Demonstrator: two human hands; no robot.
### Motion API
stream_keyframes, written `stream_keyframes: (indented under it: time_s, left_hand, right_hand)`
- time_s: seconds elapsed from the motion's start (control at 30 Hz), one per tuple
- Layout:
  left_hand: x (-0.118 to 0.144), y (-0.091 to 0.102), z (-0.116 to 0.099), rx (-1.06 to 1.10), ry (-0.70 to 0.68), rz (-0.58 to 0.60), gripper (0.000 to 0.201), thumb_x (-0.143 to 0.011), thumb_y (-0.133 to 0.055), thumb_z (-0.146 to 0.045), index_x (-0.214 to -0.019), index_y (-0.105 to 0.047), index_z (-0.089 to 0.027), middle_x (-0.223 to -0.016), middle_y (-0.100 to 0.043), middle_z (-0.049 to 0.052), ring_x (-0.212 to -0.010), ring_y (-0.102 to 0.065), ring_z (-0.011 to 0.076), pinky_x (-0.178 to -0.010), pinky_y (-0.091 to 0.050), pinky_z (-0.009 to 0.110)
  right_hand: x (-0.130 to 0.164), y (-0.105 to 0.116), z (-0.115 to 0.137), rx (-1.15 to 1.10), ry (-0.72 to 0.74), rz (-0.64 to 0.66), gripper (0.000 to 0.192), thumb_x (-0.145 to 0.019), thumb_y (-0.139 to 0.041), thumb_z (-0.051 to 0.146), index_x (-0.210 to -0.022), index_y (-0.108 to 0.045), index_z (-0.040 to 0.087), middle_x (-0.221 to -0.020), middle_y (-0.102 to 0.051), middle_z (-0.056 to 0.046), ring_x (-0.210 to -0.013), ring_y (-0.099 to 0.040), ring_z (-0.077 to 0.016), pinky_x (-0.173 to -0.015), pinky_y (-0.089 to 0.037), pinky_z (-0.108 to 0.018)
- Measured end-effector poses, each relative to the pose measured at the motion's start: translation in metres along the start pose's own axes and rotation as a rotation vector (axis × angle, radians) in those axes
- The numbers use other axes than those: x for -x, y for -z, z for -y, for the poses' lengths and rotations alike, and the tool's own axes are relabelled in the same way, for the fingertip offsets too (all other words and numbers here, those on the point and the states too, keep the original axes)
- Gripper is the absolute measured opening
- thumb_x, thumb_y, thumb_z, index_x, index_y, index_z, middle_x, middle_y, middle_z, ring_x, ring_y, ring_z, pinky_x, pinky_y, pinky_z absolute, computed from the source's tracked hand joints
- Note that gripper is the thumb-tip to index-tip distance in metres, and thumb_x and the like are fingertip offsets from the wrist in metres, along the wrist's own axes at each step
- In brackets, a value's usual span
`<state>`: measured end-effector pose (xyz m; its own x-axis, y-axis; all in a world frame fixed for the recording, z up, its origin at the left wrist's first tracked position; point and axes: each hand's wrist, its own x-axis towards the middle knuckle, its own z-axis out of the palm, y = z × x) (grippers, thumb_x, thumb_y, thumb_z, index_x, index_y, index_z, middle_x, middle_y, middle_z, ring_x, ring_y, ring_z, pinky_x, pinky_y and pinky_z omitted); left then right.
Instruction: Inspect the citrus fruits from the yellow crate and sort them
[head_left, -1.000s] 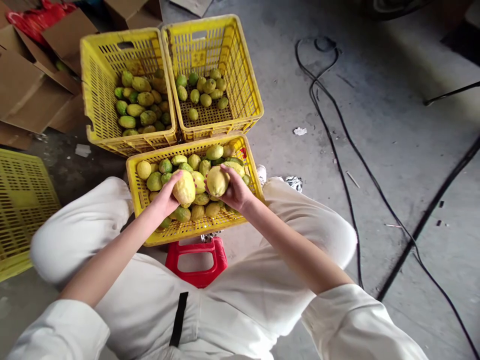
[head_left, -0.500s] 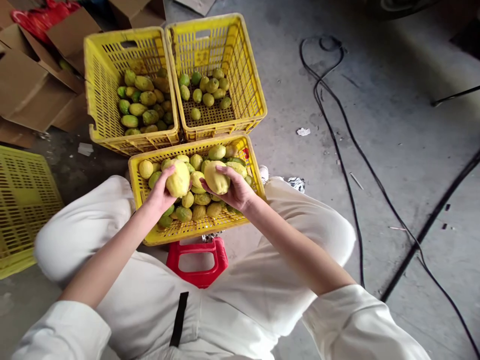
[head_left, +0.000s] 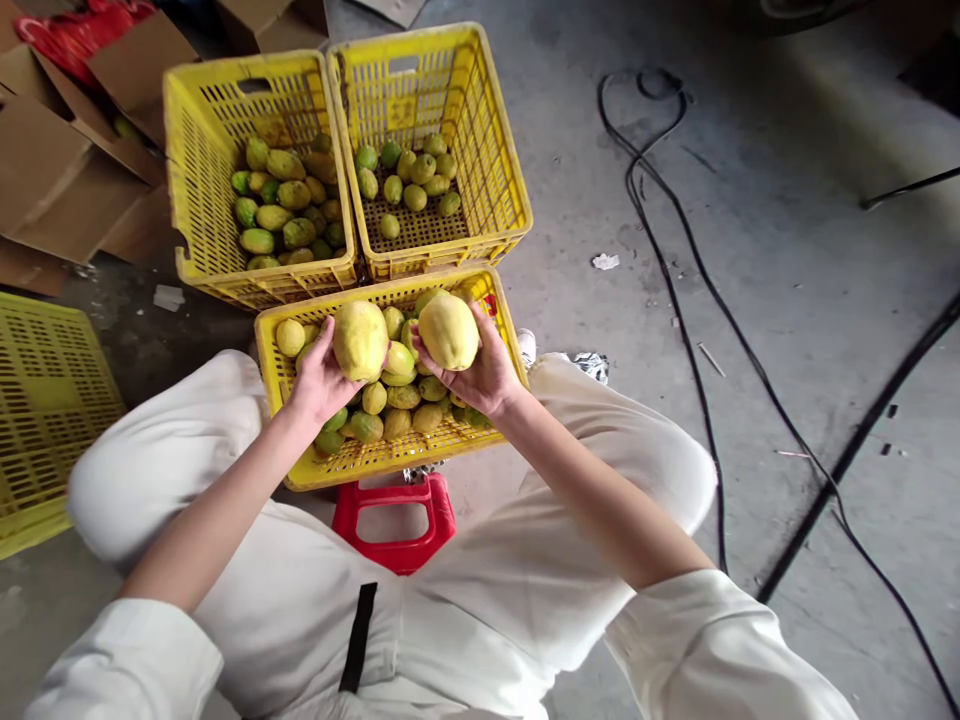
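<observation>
White sleeves and white trousers fill the lower frame; a red stool (head_left: 394, 525) is seen between the knees at lower centre, on grey concrete floor (head_left: 750, 300).

Just above the stool, the near yellow crate (head_left: 279, 400) is set on the floor, partly filled with yellow-green fruit (head_left: 397, 395). Over it both hands are raised side by side, well clear of the pile. The left hand (head_left: 319, 380) is clenched around a large pale yellow fruit, the left fruit (head_left: 360, 340), cupped from below and from the left. The right hand (head_left: 487, 375) has its grip closed on a second one, the right fruit (head_left: 448, 331), held from beneath with the fingers (head_left: 424, 350) curled up its side. The two fruits are near each other, apart, at frame centre.

Beyond, touching the near crate's far rim, two more yellow crates stand side by side: the far left crate (head_left: 187, 170), holding a layer of larger green-yellow fruit, and the far right crate (head_left: 487, 150), with a sparse scatter of small ones on its slatted bottom.

At the left edge part of another yellow crate (head_left: 45, 400) is noted. Flattened cardboard boxes (head_left: 60, 170) lie at upper left, with something red behind them. Black cables (head_left: 675, 280) trail over the concrete on the right, from upper centre to lower right; small scraps of litter are scattered there. The floor is stained and dusty.
</observation>
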<state>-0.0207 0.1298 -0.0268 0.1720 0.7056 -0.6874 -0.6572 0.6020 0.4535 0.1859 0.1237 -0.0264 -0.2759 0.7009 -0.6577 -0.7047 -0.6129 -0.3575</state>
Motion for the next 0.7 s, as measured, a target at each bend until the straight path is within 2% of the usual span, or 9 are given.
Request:
stream_keyframes:
  time_s: [0.07, 0.13, 0.23, 0.3, 0.4, 0.47, 0.57, 0.63, 0.7]
  left_hand:
    - [0.001, 0.000, 0.002, 0.002, -0.024, 0.007, 0.028, -0.101, -0.057, -0.044, -0.111, -0.068, -0.020, -0.106, -0.077, 0.006, -0.115, -0.071, 0.0269, -0.093, -0.065, 0.036]
    - [0.000, 0.000, 0.006, -0.011, -0.033, -0.005, 0.024, -0.099, -0.056, -0.039, -0.110, -0.067, -0.020, -0.101, -0.077, 0.004, -0.114, -0.071, 0.0257, -0.094, -0.065, 0.035]
    - [-0.001, 0.002, 0.011, -0.077, 0.045, 0.000, 0.026, -0.093, -0.063, -0.032, -0.112, -0.066, -0.016, -0.100, -0.077, 0.008, -0.118, -0.071, 0.0291, -0.102, -0.062, 0.040]
    - [-0.002, 0.003, 0.013, -0.100, 0.077, 0.005, 0.033, -0.090, -0.067, -0.035, -0.115, -0.065, -0.014, -0.105, -0.077, 0.012, -0.121, -0.070, 0.0312, -0.104, -0.061, 0.042]
    - [-0.003, 0.004, 0.010, -0.081, 0.043, -0.044, 0.035, -0.091, -0.063, -0.047, -0.109, -0.067, -0.017, -0.106, -0.077, 0.013, -0.123, -0.069, 0.0347, -0.101, -0.063, 0.046]
    - [-0.003, 0.004, 0.007, -0.047, 0.005, -0.084, 0.026, -0.093, -0.059, -0.043, -0.101, -0.067, -0.019, -0.099, -0.077, 0.010, -0.123, -0.069, 0.0355, -0.099, -0.064, 0.047]
    - [-0.001, 0.002, 0.002, -0.011, -0.063, -0.093, 0.013, -0.092, -0.059, -0.028, -0.100, -0.067, -0.022, -0.095, -0.077, 0.007, -0.124, -0.069, 0.0328, -0.100, -0.063, 0.044]
    - [0.001, 0.001, 0.001, -0.032, -0.078, -0.064, 0.018, -0.090, -0.065, -0.029, -0.107, -0.067, -0.021, -0.104, -0.078, 0.008, -0.127, -0.068, 0.0322, -0.102, -0.062, 0.043]
    - [0.003, 0.000, 0.004, -0.070, -0.067, -0.019, 0.031, -0.088, -0.072, -0.037, -0.113, -0.067, -0.020, -0.112, -0.077, 0.009, -0.130, -0.066, 0.0327, -0.103, -0.061, 0.041]
  right_hand:
    - [0.004, -0.002, 0.001, -0.027, 0.009, -0.034, 0.034, -0.097, -0.053, 0.054, -0.110, -0.065, 0.025, -0.086, -0.075, -0.002, -0.083, -0.074, -0.0195, -0.087, -0.065, -0.035]
    - [0.006, -0.003, -0.001, -0.047, -0.001, -0.064, 0.026, -0.096, -0.055, 0.049, -0.107, -0.063, 0.027, -0.083, -0.073, 0.000, -0.080, -0.073, -0.0181, -0.087, -0.065, -0.035]
    - [0.006, -0.003, -0.007, -0.070, -0.075, -0.056, 0.029, -0.097, -0.049, 0.049, -0.107, -0.061, 0.025, -0.085, -0.074, -0.004, -0.092, -0.075, -0.0230, -0.089, -0.065, -0.041]
    - [0.005, -0.002, -0.009, -0.087, -0.110, -0.016, 0.034, -0.097, -0.042, 0.048, -0.111, -0.060, 0.023, -0.091, -0.076, -0.007, -0.101, -0.074, -0.0275, -0.091, -0.065, -0.048]
    - [0.004, 0.000, -0.009, -0.053, -0.081, 0.054, 0.033, -0.092, -0.045, 0.043, -0.114, -0.059, 0.023, -0.097, -0.077, -0.008, -0.108, -0.073, -0.0303, -0.093, -0.064, -0.054]
    - [0.007, 0.000, -0.006, 0.003, -0.037, 0.097, 0.031, -0.090, -0.049, 0.042, -0.113, -0.059, 0.023, -0.097, -0.077, -0.007, -0.109, -0.073, -0.0299, -0.095, -0.063, -0.055]
    - [0.013, -0.003, 0.000, 0.073, 0.029, 0.085, 0.027, -0.092, -0.051, 0.045, -0.111, -0.059, 0.026, -0.091, -0.076, -0.003, -0.099, -0.076, -0.0253, -0.096, -0.063, -0.049]
    - [0.016, -0.006, 0.002, 0.112, 0.058, 0.058, 0.028, -0.090, -0.055, 0.047, -0.110, -0.060, 0.029, -0.090, -0.075, -0.001, -0.090, -0.076, -0.0222, -0.096, -0.063, -0.046]
    - [0.018, -0.008, 0.002, 0.154, 0.070, 0.053, 0.030, -0.086, -0.061, 0.051, -0.108, -0.061, 0.031, -0.091, -0.075, -0.002, -0.086, -0.076, -0.0220, -0.097, -0.063, -0.046]
